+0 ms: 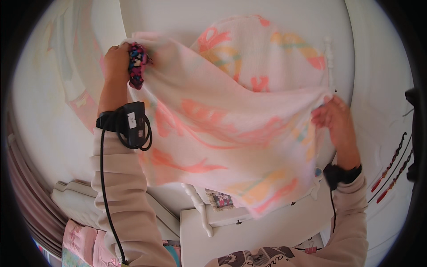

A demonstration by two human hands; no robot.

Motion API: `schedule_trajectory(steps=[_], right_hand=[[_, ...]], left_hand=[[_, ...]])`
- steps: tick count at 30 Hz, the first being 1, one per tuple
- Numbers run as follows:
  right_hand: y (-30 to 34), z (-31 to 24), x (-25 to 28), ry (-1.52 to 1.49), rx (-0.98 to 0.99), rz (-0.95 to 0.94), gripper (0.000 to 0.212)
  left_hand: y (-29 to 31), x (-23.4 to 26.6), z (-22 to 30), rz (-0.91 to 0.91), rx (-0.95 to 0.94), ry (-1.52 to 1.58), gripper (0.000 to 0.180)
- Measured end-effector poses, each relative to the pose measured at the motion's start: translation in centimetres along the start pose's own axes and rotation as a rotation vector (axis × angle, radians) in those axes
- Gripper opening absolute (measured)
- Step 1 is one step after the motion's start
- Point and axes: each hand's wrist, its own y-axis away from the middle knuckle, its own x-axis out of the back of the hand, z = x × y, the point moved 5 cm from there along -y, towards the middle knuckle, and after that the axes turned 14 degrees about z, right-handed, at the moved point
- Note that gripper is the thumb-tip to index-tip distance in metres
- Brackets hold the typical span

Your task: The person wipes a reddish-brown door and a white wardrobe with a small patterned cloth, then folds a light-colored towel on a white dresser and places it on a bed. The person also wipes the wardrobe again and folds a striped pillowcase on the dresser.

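A large pale pink cloth (213, 115), printed in orange, yellow and green, is spread in the air between my raised hands. Fingers closed, my left hand (116, 62) grips its upper left edge. A dark, multicoloured scrunchie-like band (137, 66) hangs right beside those fingers; whether they hold it too is unclear. On the other side, my right hand (336, 118) pinches the cloth's right edge, a little lower than the left. A further fold of the cloth rises behind, close to a white post (328, 58). The fabric covers most of what stands behind it.
Beneath the cloth is a white dressing table (240, 218) with small drawers and a framed picture (219, 200). A padded headboard (75, 196) and pink cushions (82, 240) lie at lower left, beside a curtain (31, 191). Red-tasselled cords (393, 171) hang at the right.
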Motion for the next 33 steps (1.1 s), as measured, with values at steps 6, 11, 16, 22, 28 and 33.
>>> schedule_trajectory(steps=[6,11,16,22,28,33], right_hand=[[-7.0,-8.8,-0.4,-0.152,0.263,0.154,0.036],[-13.4,-12.2,-3.5,-0.239,0.486,0.061,0.04],[-20.2,-10.2,-11.1,0.204,0.686,0.078,0.067],[-24.5,-8.1,-14.0,0.463,0.778,0.05,0.085],[-24.0,-8.6,-14.7,0.299,0.865,0.0,0.077],[-21.3,-8.9,-13.7,0.369,0.821,0.108,0.052]], left_hand=[[-4.2,1.2,-3.1,0.061,-0.141,-0.039,0.051],[-4.1,3.2,-5.2,0.328,0.345,0.524,0.038],[-4.2,3.1,-6.5,0.382,0.443,0.492,0.039],[-4.8,3.1,-9.5,0.257,0.487,0.481,0.028],[-4.6,3.2,-8.3,0.244,0.284,0.372,0.034],[-4.6,3.4,-8.5,0.379,0.34,0.501,0.034]])
